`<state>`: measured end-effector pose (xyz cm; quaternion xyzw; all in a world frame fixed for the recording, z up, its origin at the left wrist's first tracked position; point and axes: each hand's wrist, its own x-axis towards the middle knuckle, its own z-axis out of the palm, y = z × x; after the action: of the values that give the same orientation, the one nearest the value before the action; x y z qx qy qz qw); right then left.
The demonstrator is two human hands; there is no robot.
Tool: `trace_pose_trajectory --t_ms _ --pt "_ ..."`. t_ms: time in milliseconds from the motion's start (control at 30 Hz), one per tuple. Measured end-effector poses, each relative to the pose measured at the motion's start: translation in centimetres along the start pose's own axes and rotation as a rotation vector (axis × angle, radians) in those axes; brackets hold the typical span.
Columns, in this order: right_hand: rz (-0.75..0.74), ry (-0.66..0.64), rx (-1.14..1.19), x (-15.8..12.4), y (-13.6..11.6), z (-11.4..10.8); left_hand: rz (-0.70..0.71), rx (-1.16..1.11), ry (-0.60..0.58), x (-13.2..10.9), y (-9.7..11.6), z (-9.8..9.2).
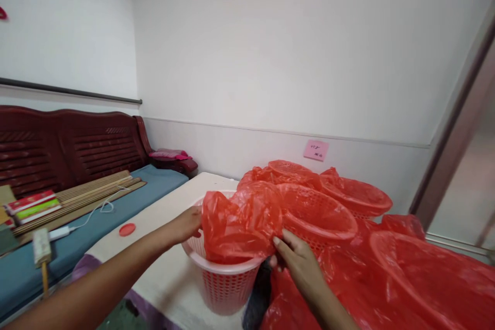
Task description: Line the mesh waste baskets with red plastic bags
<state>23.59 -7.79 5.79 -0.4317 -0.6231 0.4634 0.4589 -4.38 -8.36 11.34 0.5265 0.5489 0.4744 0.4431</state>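
A white perforated plastic basket [226,283] stands near the front of a white table [162,227]. A red plastic bag [240,221] is draped into and over its mouth. My left hand [188,223] grips the bag's edge at the basket's far left rim. My right hand [296,263] pinches the bag's lower edge at the basket's right side. A dark object [258,296] hangs just below my right hand, against the basket.
Several baskets lined with red bags [320,211] crowd the table's right side, with loose red plastic [425,278] in front. A red lid [127,229] lies on the table's left. A wooden sofa [58,149] with mats and boxes stands left. A pink note [316,150] is on the wall.
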Motion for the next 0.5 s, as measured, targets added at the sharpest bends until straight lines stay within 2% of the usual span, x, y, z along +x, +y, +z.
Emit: trace_pose_trajectory --t_ms 67,167,233,333,400,467,500 --pt "-0.042 -0.010 -0.095 1.1 -0.2 0.1 -0.029 0.027 -0.075 0.6 -0.2 -1.1" --pt "-0.075 -0.046 -0.204 2.6 0.1 0.2 -0.105 0.011 -0.089 0.9 -0.2 -2.5" --pt "-0.091 -0.040 -0.284 3.4 0.6 0.2 -0.159 -0.051 -0.098 0.4 0.7 -3.0" --pt "-0.127 0.000 -0.406 4.0 1.1 0.5 -0.108 -0.101 -0.152 -1.1 3.1 -2.3" --pt "-0.141 0.004 -0.476 4.0 1.0 0.7 -0.019 -0.018 -0.212 -1.8 4.1 -1.2" --pt "-0.146 0.008 -0.536 3.5 0.6 0.9 0.050 0.119 -0.218 -1.9 3.7 -0.1" --pt "-0.149 0.018 -0.560 3.2 0.3 0.9 0.071 0.188 -0.184 -1.8 2.8 0.3"
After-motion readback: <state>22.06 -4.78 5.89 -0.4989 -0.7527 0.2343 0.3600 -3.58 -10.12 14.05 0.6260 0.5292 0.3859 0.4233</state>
